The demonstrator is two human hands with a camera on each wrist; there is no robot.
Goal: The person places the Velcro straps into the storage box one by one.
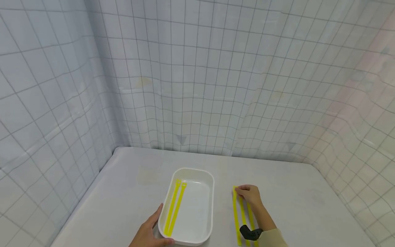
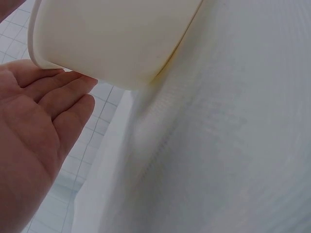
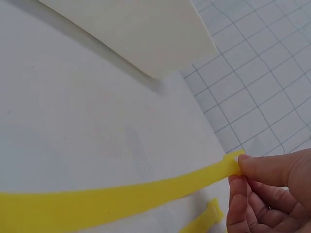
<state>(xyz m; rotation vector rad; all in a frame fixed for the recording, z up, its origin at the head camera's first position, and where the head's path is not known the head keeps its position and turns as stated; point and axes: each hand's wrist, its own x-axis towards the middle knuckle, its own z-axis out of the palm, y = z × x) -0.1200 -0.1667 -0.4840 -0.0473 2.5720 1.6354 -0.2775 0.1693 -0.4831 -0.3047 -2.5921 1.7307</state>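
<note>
A white tray [image 1: 202, 206] stands on the table, and two yellow straps with slotted heads, like cable ties, [image 1: 179, 206] lie along its left side. My left hand [image 1: 151, 230] holds the tray's near left corner, thumb at the front rim. In the left wrist view its fingers [image 2: 73, 97] touch the tray wall [image 2: 112, 43] beneath the rim. Right of the tray, my right hand [image 1: 250, 195] pinches the far end of another yellow strap [image 3: 160, 187] between thumb and fingertips. That end is raised in the right wrist view. Two more straps [image 1: 243, 211] lie beside it, partly under the hand and wrist.
The white-covered table [image 1: 132, 185] reaches back to a grid-patterned curtain [image 1: 191, 103], which also hangs on the left and right sides. A black device [image 1: 251, 233] is worn on the right wrist, below a light sleeve [image 1: 273, 238].
</note>
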